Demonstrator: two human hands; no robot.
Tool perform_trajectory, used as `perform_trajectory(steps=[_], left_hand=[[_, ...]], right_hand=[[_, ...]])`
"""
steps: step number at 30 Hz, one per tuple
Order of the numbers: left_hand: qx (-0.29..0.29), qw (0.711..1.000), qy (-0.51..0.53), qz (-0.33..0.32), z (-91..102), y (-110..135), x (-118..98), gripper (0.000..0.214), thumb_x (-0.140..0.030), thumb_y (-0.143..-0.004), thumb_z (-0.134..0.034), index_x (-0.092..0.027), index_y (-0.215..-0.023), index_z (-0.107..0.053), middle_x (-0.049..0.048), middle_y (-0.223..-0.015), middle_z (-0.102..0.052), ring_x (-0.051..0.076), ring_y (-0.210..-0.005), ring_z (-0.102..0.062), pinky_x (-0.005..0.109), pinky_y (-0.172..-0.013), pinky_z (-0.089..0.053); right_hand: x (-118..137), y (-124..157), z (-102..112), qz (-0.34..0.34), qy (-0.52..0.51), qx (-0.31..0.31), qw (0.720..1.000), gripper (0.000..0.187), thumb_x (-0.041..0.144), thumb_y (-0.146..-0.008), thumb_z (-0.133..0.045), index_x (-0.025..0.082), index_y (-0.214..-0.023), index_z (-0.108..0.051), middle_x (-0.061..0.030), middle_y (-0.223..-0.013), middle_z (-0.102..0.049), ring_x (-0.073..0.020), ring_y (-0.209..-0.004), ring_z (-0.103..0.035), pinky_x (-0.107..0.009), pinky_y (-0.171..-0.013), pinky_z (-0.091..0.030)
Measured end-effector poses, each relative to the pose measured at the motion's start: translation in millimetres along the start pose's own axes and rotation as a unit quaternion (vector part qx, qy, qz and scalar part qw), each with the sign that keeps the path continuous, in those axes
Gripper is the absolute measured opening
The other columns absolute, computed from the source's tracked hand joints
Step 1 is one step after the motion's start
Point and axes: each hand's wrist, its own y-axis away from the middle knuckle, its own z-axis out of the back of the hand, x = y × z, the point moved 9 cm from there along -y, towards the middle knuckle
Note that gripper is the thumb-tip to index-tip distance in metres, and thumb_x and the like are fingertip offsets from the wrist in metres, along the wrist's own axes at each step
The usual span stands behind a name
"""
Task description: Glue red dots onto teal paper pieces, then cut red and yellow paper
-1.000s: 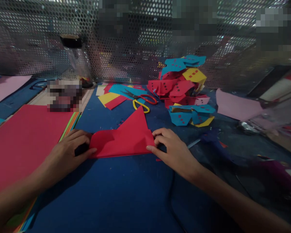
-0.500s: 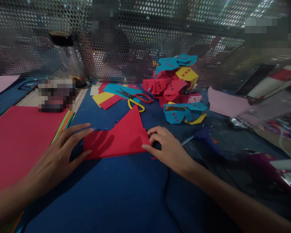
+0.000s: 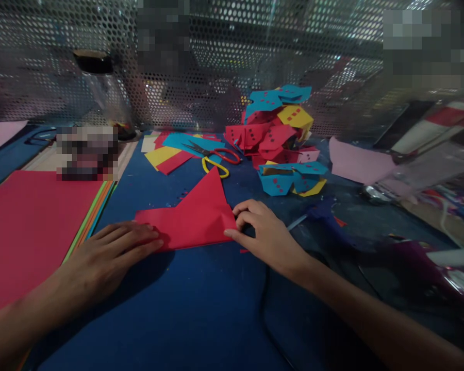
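Lowered since the earlier frame, the left hand (image 3: 106, 255) lies with fingers outstretched over the nine-o'clock end of the folded red paper (image 3: 195, 221) on the blue table (image 3: 158, 319); the right hand (image 3: 265, 234) touches its three-o'clock end, fingers curled, whether pinching I cannot tell. Scissors (image 3: 208, 153) lie at twelve o'clock.

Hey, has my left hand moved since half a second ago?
Yes. Judged against the scissors, the left hand has shifted right and lower in view, its fingers now on the folded red paper.
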Motion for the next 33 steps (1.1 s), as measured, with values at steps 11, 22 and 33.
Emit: perform_trajectory(steps=[11, 22, 33], left_hand=[[0.008, 0.997, -0.076, -0.011, -3.1, -2, -12, 0.041, -0.036, -0.100, -0.050, -0.034, -0.141, -0.056, 0.0074, -0.126, -0.068, 0.031, -0.120, -0.062, 0.050, -0.096, -0.056], [0.011, 0.996, -0.087, -0.012, -7.6, -2, -11, 0.042, -0.041, -0.100, -0.051, -0.036, -0.141, -0.056, 0.0065, -0.128, -0.068, 0.032, -0.120, -0.061, 0.051, -0.098, -0.053], [-0.002, 0.997, -0.061, -0.042, -4.8, -6, -19, 0.051, -0.039, -0.100, -0.052, -0.030, -0.150, -0.045, 0.0046, -0.138, -0.065, 0.027, -0.123, -0.061, 0.045, -0.105, -0.048]], right_hand=[[-3, 1, 1, -0.010, -0.010, -0.008, 1.000, 0.023, 0.027, -0.084, -0.076, 0.021, -0.070, -0.059, -0.0036, -0.110, -0.062, -0.0229, -0.105, -0.059, -0.041, -0.092, -0.047], [-2, 0, 1, -0.010, -0.013, -0.008, 1.000, 0.022, 0.028, -0.089, -0.071, 0.021, -0.072, -0.058, -0.0047, -0.108, -0.063, -0.0230, -0.104, -0.060, -0.042, -0.093, -0.047], [0, 0, 1, -0.017, -0.010, -0.006, 1.000, 0.023, 0.025, -0.087, -0.072, 0.021, -0.069, -0.059, -0.0035, -0.109, -0.064, -0.0230, -0.106, -0.059, -0.043, -0.093, -0.045]])
